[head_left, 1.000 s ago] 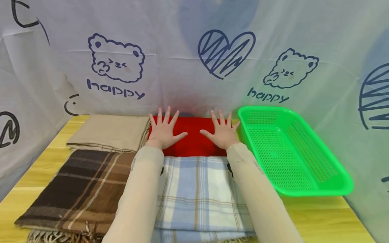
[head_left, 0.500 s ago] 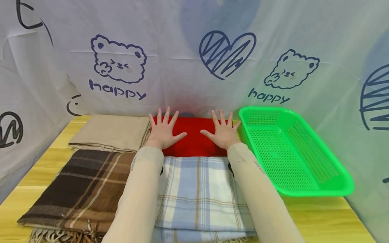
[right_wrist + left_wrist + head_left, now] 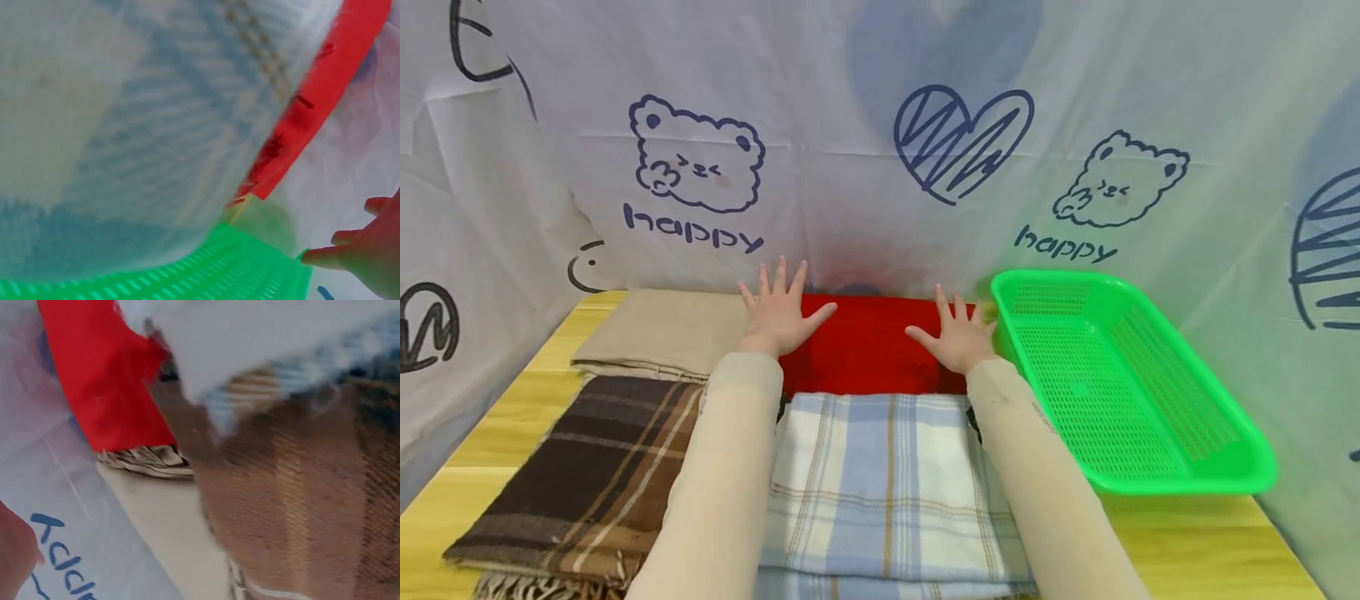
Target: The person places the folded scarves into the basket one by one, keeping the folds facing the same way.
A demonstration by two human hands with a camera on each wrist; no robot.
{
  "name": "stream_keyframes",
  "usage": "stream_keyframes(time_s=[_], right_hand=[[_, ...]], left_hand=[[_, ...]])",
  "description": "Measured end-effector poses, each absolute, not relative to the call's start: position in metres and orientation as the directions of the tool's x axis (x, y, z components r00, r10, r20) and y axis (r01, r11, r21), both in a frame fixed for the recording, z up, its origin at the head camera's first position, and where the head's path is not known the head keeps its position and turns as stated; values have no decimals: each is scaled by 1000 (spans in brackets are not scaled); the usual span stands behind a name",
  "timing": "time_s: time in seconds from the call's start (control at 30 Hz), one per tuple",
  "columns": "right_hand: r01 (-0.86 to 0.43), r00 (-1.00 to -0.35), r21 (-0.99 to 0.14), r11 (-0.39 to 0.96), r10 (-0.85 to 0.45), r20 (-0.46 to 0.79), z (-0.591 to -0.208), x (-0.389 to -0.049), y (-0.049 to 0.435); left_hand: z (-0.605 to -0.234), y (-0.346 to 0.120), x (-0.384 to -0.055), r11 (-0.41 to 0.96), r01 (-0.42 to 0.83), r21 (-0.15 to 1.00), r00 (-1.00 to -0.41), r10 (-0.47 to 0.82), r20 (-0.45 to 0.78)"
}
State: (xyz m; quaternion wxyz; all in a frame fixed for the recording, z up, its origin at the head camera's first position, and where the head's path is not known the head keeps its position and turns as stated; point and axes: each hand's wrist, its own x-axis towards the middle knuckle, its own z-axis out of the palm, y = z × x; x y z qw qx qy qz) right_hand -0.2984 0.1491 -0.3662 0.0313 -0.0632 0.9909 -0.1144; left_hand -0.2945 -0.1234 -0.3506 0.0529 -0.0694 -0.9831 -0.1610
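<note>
My left hand [image 3: 777,318], fingers spread and straight, is over the seam between the folded beige cloth [image 3: 662,333] and the folded red cloth [image 3: 868,343] at the back of the table. Spread the same way, my right hand [image 3: 961,340] is over the red cloth's right end, beside the green basket. Neither hand holds anything. Beneath my forearms lies a folded blue-and-white plaid cloth [image 3: 880,483], which also fills much of the right wrist view. A fringed brown plaid cloth [image 3: 602,467] lies to its left, partly hidden by my left sleeve.
The green plastic basket [image 3: 1213,392] with perforated walls stands at the right of the wood-grain table [image 3: 1210,542]. A white printed curtain [image 3: 835,208] hangs right behind the cloths and along both sides.
My left hand has moved left from the red cloth toward the beige one. The right hand has shifted slightly right and down. The cloths and basket keep their places.
</note>
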Motion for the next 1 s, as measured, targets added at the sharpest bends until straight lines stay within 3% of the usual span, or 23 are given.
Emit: stream_keyframes(time_s=[0.13,0.3,0.43,0.63,0.7,0.87,1.0], right_hand=[[-73,-986,-248,966,-107,-128,-375,-297,155],[41,-962,-278,960,-38,-272,-386,-293,159],[138,-928,-255,957,35,-370,-394,-290,164],[187,-878,-158,970,93,-470,-404,-295,171],[190,-875,-142,971,102,-474,-404,-295,172],[172,-897,-146,974,93,-432,-396,-292,170],[121,-913,-246,962,10,-408,-404,-306,174]], left_hand=[[-359,-128,-289,904,98,417,-995,95,28],[-373,-125,-284,850,-22,526,-971,107,-214],[-371,-117,-278,887,-113,448,-933,61,-356],[-360,-107,-269,916,-291,274,-871,-136,-472],[-361,-106,-267,895,-352,274,-852,-185,-490],[-365,-108,-270,886,-360,293,-847,-179,-501],[-374,-113,-282,846,-363,390,-834,-109,-541]])
